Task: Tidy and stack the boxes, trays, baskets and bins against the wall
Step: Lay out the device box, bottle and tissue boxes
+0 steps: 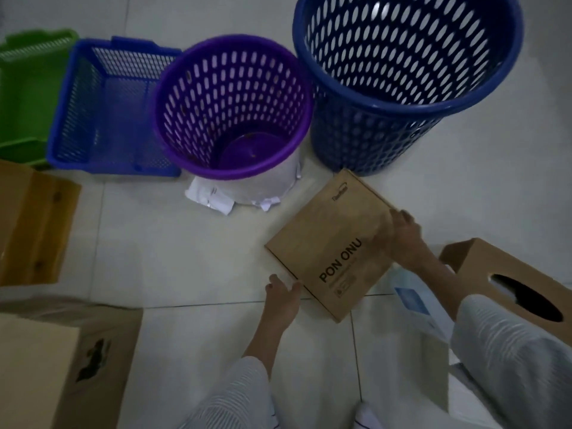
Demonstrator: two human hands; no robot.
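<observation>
A flat brown cardboard box [328, 243] printed "PON ONU" is held between both hands low over the white tiled floor. My left hand [283, 297] grips its near-left edge with curled fingers. My right hand [402, 233] grips its right edge near the far corner. Beyond it stand a purple perforated bin [232, 106] and a larger dark blue perforated bin [405, 72]. Left of them lie a blue mesh basket [105, 113] and a green tray [28, 88].
Brown cartons stand at the left edge [31, 224] and near left [62, 360]. A cardboard box with an oval cut-out [513, 283] sits at right, and a white-and-blue box [418, 301] lies under my right forearm. Crumpled white paper [213, 196] lies beneath the purple bin.
</observation>
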